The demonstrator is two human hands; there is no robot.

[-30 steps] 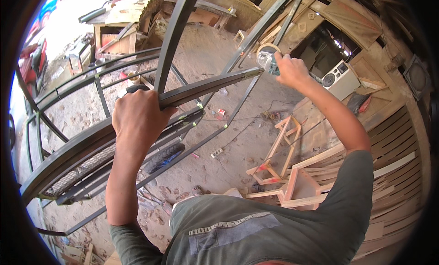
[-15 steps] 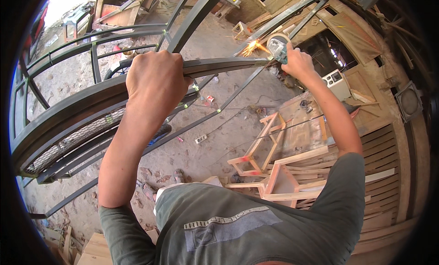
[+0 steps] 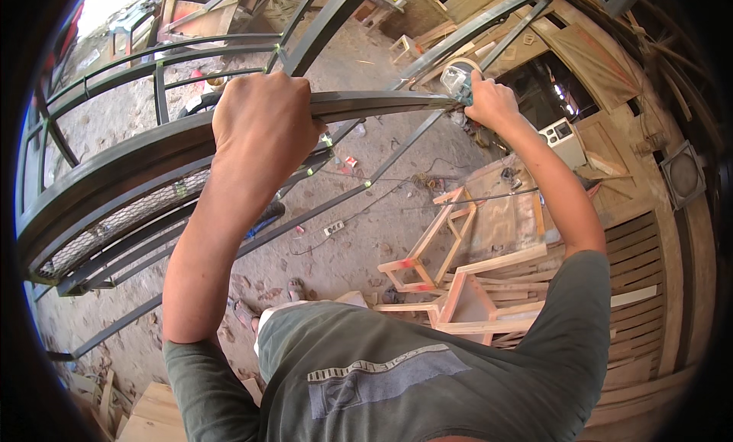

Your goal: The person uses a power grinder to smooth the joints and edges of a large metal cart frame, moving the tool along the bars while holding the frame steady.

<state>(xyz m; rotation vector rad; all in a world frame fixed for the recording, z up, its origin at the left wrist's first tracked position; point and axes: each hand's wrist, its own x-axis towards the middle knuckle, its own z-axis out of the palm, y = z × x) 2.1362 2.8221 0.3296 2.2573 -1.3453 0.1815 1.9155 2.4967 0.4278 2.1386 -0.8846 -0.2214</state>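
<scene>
Metal rail [image 3: 374, 101] curves from 9 o'clock to 1 o'clock. Between 10 and 11 o'clock the left hand [image 3: 265, 112] is clenched over it. Between 1 and 2 o'clock the right hand [image 3: 492, 104] wraps a grinder [image 3: 458, 82] beside the rail's end. Wooden frame [image 3: 432, 230] lies at 4 o'clock.

Pale capital lettering [image 3: 408, 356] tops a grey-violet rectangular print [image 3: 393, 375] across the chest of a dark green short-sleeved fabric shirt [image 3: 508, 381], beside a darker emblem [image 3: 341, 395]. Beyond the shirt, upper right, a brown flat wall sheet [image 3: 592, 60] bears faint reddish marks, possibly writing, too blurred to read.
</scene>
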